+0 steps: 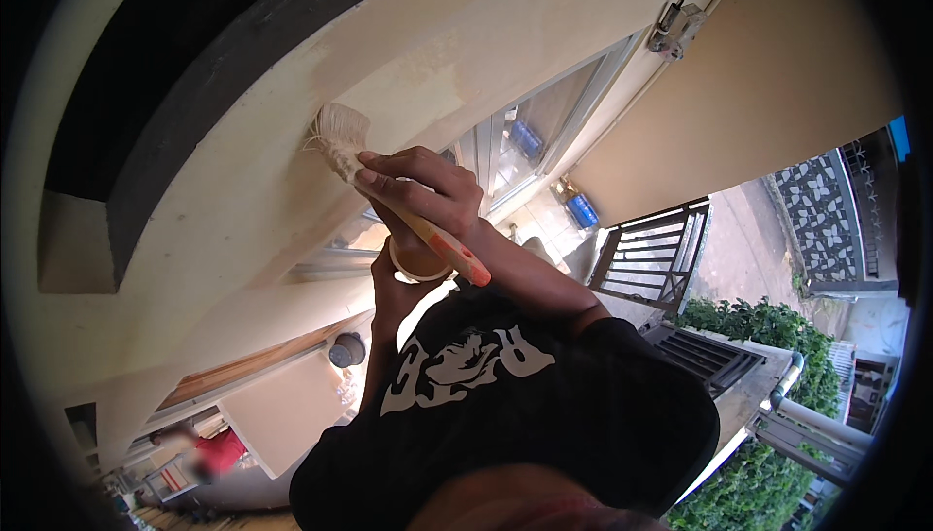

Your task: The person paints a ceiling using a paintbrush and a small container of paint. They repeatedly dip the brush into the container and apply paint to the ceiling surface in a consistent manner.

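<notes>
My right hand [432, 191] grips a wide paintbrush [456, 254], which has a wooden handle with an orange end. Its pale, frayed bristles touch the cream wall [233, 201], where slightly darker patches show, below a dark grey band [194, 84]. Just below the brush, my left hand [394, 288] holds a container [418, 269] with a round pale rim, partly hidden behind my right hand and the brush handle.
A window [583, 94], a wall fitting with a cable [675, 31], blue cylinders [581, 208] and a metal railing [646, 254] lie to the right. A dark bucket [346, 349] and a person in red [219, 451] show at lower left, leafy plants [739, 482] at lower right.
</notes>
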The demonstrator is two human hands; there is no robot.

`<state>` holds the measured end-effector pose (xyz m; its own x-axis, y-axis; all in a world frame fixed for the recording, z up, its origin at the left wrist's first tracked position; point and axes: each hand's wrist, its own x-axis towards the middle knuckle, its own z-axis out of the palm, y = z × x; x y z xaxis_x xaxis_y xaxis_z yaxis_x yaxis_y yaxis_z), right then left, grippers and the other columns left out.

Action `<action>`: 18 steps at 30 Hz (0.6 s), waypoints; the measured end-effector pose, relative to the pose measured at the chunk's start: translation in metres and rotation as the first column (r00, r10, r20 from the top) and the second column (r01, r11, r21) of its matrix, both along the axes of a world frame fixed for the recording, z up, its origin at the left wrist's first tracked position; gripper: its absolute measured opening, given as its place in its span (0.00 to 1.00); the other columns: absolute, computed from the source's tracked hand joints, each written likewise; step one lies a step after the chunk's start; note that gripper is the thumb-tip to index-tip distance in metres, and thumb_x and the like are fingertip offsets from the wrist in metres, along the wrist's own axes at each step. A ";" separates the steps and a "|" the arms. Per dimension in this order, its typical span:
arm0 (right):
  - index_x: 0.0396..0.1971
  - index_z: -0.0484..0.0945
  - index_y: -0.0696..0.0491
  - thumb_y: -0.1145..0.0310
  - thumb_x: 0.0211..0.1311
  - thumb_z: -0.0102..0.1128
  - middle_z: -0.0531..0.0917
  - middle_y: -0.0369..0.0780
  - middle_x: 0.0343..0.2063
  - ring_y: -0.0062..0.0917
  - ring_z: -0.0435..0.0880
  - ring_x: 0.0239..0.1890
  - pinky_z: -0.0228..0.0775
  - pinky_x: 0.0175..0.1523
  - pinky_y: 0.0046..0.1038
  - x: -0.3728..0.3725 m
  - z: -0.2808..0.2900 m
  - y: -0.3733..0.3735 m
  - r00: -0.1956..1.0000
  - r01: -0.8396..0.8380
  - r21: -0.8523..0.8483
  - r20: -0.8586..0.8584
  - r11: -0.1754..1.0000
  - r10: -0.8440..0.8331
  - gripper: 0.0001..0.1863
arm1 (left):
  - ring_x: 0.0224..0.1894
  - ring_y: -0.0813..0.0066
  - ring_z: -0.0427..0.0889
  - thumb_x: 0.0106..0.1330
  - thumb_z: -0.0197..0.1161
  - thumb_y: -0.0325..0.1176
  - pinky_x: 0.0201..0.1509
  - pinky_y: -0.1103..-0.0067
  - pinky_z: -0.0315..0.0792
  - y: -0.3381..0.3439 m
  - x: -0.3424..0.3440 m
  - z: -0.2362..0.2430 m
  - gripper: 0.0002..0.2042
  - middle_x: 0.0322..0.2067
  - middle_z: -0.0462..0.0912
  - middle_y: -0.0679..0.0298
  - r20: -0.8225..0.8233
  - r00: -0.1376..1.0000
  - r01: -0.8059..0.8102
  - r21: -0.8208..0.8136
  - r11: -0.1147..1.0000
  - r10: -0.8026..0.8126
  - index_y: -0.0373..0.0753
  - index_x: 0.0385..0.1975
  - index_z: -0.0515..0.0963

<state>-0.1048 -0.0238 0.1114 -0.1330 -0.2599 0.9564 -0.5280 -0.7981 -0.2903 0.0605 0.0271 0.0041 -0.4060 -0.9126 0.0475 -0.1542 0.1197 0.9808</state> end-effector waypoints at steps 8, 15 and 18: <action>0.47 0.81 0.64 0.81 0.63 0.73 0.88 0.46 0.45 0.27 0.90 0.44 0.87 0.51 0.27 -0.127 0.002 -0.025 0.840 0.191 0.173 0.480 0.966 -0.252 0.14 | 0.50 0.66 0.89 0.45 0.89 0.34 0.57 0.69 0.82 0.000 0.010 -0.009 0.38 0.48 0.89 0.55 0.089 0.993 -0.055 -0.243 0.968 0.079 0.33 0.58 0.77; 0.38 0.87 0.58 0.81 0.53 0.79 0.90 0.48 0.35 0.32 0.93 0.33 0.83 0.36 0.25 -0.039 -0.004 -0.022 0.872 0.488 -0.062 0.085 0.871 -0.482 0.12 | 0.52 0.67 0.88 0.46 0.89 0.32 0.59 0.69 0.81 0.015 0.016 -0.014 0.37 0.50 0.88 0.56 0.055 0.990 -0.122 -0.149 0.981 0.131 0.34 0.58 0.78; 0.38 0.88 0.60 0.82 0.49 0.78 0.91 0.47 0.35 0.30 0.92 0.31 0.83 0.32 0.23 0.007 -0.005 -0.001 0.996 0.069 -0.040 0.061 0.997 -0.067 0.14 | 0.52 0.67 0.87 0.46 0.89 0.32 0.59 0.69 0.81 0.015 0.014 -0.014 0.37 0.50 0.88 0.56 0.047 0.991 -0.122 -0.087 0.989 0.126 0.33 0.58 0.78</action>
<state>-0.0978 -0.0243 0.1068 -0.2057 -0.2080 0.9563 -0.5645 -0.7730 -0.2895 0.0746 0.0425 -0.0103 -0.2937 -0.9498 0.1081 -0.2238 0.1783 0.9582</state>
